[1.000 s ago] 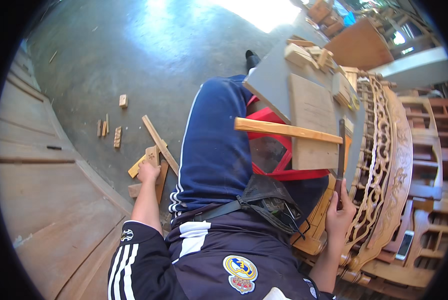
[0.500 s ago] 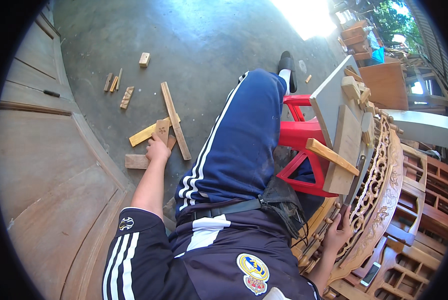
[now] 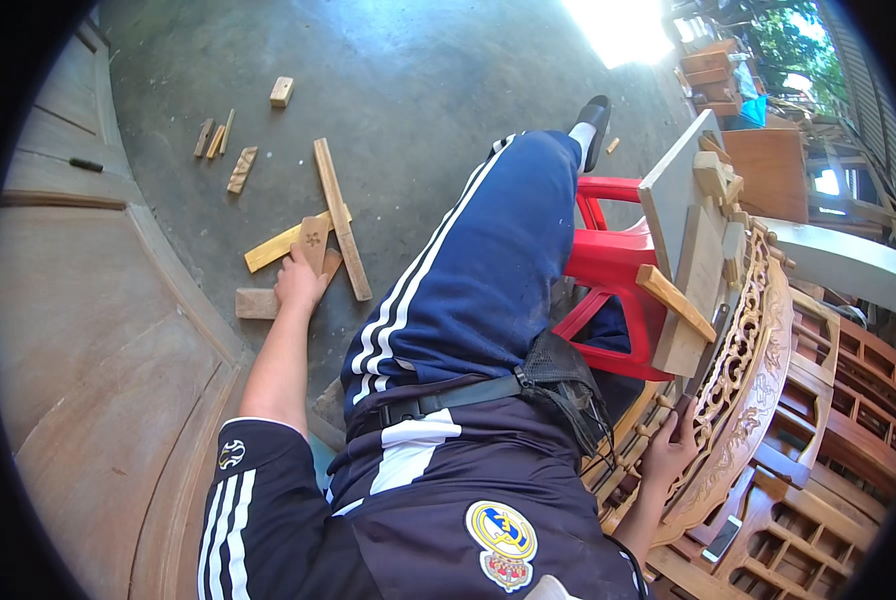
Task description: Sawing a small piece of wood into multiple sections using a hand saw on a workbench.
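On the left, my left hand (image 3: 299,283) is closed round the near end of a flat wooden block (image 3: 313,233) with a small flower-shaped mark. Under and beside this block lie a yellowish wooden strip (image 3: 271,252), a long brown batten (image 3: 341,222) and a short block (image 3: 256,303) on the floor. At the right, my right hand (image 3: 669,450) grips the dark handle (image 3: 681,405) of a long tool beside the carved wooden panel (image 3: 758,395). The tool's far end is mostly hidden, so its kind is unclear.
A red plastic stool (image 3: 611,262) stands beyond my leg, with a grey board (image 3: 676,190) and wooden pieces (image 3: 690,300) on it. Several offcuts (image 3: 242,170) lie farther off on the floor. Wooden door panels (image 3: 98,330) line the left; a phone (image 3: 722,538) rests at lower right.
The whole view has shifted slightly, so the floor pieces sit a little higher and farther left. Both hands keep their holds. Less of the tool in my right hand shows now.
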Available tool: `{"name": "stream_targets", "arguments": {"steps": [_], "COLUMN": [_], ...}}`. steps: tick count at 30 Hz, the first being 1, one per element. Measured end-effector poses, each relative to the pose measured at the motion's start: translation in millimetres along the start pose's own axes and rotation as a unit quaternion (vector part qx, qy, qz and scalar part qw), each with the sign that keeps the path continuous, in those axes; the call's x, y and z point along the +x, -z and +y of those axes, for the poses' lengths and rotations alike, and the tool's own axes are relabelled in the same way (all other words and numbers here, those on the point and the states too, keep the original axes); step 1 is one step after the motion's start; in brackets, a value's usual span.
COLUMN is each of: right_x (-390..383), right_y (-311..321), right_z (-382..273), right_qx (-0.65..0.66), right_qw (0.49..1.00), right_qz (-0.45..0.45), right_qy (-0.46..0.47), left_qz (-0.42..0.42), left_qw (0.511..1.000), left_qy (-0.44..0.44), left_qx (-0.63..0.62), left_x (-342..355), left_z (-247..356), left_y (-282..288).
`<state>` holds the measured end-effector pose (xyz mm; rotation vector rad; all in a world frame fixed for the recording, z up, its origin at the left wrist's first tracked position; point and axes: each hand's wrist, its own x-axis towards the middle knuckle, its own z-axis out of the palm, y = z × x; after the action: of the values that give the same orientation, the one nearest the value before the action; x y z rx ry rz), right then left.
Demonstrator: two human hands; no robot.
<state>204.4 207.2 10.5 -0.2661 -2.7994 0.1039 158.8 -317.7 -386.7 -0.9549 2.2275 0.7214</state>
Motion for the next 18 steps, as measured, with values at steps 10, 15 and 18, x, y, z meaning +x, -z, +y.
{"name": "stream_targets", "arguments": {"steps": [10, 15, 18], "right_x": [13.0, 19.7, 23.5], "right_y": [-6.0, -1.4, -15.7], "right_z": [-9.4, -12.7, -7.5], "right_qx": [0.024, 0.013, 0.025], "right_qw": [0.999, 0.997, 0.995], "right_qz": [0.008, 0.007, 0.020], "right_qy": [-0.046, -0.071, -0.098], "left_qz": [-0.020, 0.015, -0.012], "left_qw": [0.999, 0.995, 0.997], "left_qy": [-0.045, -0.092, -0.071], "left_qx": [0.007, -0.017, 0.016], "left_x": [10.7, 6.7, 24.1], "left_z": [-33.2, -54.4, -77.4], "left_y": [0.2, -0.5, -11.6]}}
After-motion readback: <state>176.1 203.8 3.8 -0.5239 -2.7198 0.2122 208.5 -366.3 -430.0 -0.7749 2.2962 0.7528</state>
